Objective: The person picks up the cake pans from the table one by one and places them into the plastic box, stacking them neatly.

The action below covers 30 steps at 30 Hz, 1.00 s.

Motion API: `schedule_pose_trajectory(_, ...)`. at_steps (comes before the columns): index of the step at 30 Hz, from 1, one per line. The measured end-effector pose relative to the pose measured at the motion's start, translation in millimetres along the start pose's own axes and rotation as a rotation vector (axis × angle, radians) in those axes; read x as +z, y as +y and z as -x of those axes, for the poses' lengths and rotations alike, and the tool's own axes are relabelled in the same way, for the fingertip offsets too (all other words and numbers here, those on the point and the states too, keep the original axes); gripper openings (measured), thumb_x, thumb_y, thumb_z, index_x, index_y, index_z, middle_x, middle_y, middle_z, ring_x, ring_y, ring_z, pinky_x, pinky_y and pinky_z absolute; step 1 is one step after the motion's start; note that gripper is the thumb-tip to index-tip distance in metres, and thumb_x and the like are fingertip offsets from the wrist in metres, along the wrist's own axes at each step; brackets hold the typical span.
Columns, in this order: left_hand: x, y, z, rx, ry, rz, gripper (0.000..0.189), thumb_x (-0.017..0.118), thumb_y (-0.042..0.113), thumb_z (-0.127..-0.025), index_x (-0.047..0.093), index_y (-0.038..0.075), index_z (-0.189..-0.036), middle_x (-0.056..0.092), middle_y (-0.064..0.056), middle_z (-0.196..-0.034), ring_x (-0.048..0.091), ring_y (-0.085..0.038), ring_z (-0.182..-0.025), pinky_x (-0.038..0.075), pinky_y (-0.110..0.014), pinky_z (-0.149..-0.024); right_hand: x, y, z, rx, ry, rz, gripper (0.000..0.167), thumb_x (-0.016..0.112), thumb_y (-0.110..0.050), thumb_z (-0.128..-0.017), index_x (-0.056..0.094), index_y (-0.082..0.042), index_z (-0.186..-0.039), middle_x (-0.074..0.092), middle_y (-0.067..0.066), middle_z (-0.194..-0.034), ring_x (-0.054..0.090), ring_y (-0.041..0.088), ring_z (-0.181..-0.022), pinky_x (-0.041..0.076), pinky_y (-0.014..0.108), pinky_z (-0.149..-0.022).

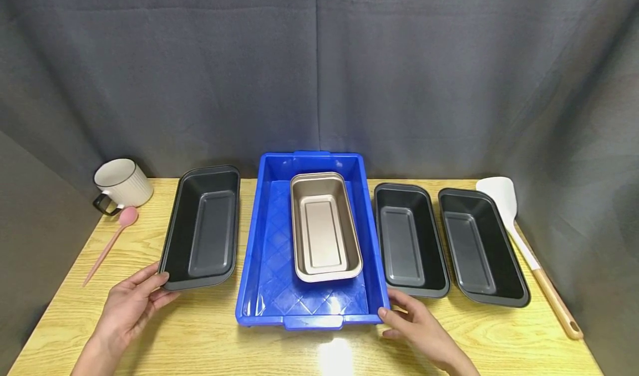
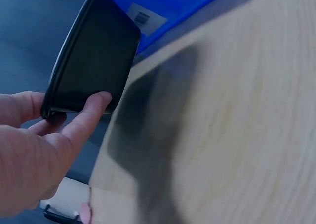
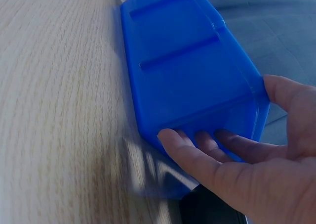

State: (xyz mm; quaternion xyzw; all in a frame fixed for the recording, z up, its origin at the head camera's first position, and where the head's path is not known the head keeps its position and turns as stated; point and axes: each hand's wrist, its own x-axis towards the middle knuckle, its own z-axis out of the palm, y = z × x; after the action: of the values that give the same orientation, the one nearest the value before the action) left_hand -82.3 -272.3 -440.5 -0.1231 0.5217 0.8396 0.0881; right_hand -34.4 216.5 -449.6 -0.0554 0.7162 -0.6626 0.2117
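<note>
we are finding the fingers of the left hand (image 1: 132, 304) pinching the near left corner of a dark loaf pan (image 1: 214, 234); the thumb is lying over the rim, and other fingers are pressing the outer side from below. we are finding the fingers of the right hand (image 1: 419, 326) grasping the near right corner of a blue tray (image 1: 272, 243); the thumb is resting on the rim, and the remaining fingers are bending against the outer wall.

the dark loaf pan is occupying a place left of the blue tray, with a gap showing between them; its shadow is falling on the wooden table (image 1: 199, 337). we are not able to tell whether its base is touching the surface. the blue tray is taking the middle, showing a white label (image 2: 145, 19) on its outer side, and is containing a gold loaf pan (image 1: 323, 234), which is sitting nearer the right wall.

to the right we are noting a second dark pan (image 1: 403, 245) just beside the tray, then a third dark pan (image 1: 471, 251), then a spatula (image 1: 524, 248), its white head pointing far and its wooden handle running near and right.

at far left a white mug (image 1: 130, 187) is standing, with a pink spoon (image 1: 108, 248) lying just beside it. a grey curtain (image 1: 319, 76) is hanging behind.
</note>
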Motion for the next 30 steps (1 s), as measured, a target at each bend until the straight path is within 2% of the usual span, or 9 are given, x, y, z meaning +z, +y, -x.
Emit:
schedule_pose_trajectory(7,6.2,16.7,1.3,0.027,-0.047,0.052,0.034,0.051,-0.008,-0.095,0.075,0.014,-0.100,0.072,-0.006,-0.097,0.071,-0.022,-0.083,0.058,-0.034,-0.074,0,-1,0.0,0.008,0.001,-0.015,0.052,0.053,-0.016,-0.099,0.035,0.012,-0.139,0.045,0.035,-0.130,0.062,0.017,-0.102,0.056,0.044,-0.080)
schedule_pose_trajectory(13,19.2,29.4,0.8,0.029,-0.070,0.031,0.033,0.052,-0.007,-0.094,0.074,0.016,-0.102,0.072,-0.003,-0.101,0.070,-0.022,-0.086,0.057,-0.034,-0.076,0,-2,0.5,-0.019,-0.007,-0.002,0.050,0.052,-0.014,-0.100,0.036,0.014,-0.137,0.047,0.035,-0.125,0.062,0.016,-0.100,0.057,0.043,-0.079)
schedule_pose_trajectory(17,29.2,37.2,-1.4,0.029,-0.102,0.049,0.033,0.051,-0.009,-0.094,0.074,0.014,-0.102,0.071,-0.004,-0.102,0.070,-0.023,-0.087,0.057,-0.035,-0.076,1,-1,0.1,-0.026,-0.009,0.001,0.049,0.052,-0.014,-0.100,0.036,0.013,-0.137,0.047,0.035,-0.124,0.062,0.016,-0.100,0.057,0.043,-0.079)
schedule_pose_trajectory(22,46.4,43.2,-6.9,0.034,-0.128,0.077,0.033,0.050,-0.011,-0.093,0.074,0.011,-0.100,0.071,-0.006,-0.100,0.070,-0.024,-0.085,0.057,-0.036,-0.075,1,0,-0.3,-0.035,-0.018,-0.002,0.049,0.052,-0.014,-0.100,0.036,0.013,-0.137,0.046,0.035,-0.125,0.061,0.016,-0.101,0.056,0.045,-0.080)
schedule_pose_trajectory(27,67.2,47.1,-13.1,0.034,-0.136,0.057,0.032,0.051,-0.011,-0.093,0.073,0.011,-0.099,0.071,-0.006,-0.100,0.070,-0.024,-0.085,0.058,-0.037,-0.075,1,0,-0.3,-0.021,-0.014,0.000,0.050,0.052,-0.016,-0.100,0.036,0.012,-0.138,0.047,0.035,-0.125,0.061,0.016,-0.101,0.056,0.044,-0.080)
schedule_pose_trajectory(30,81.1,47.8,-16.8,0.043,-0.164,0.044,0.031,0.052,-0.011,-0.092,0.073,0.011,-0.100,0.071,-0.007,-0.100,0.070,-0.024,-0.085,0.058,-0.037,-0.074,1,-1,0.3,-0.017,-0.006,0.002,0.051,0.052,-0.016,-0.099,0.036,0.012,-0.138,0.047,0.034,-0.126,0.061,0.015,-0.101,0.056,0.044,-0.080)
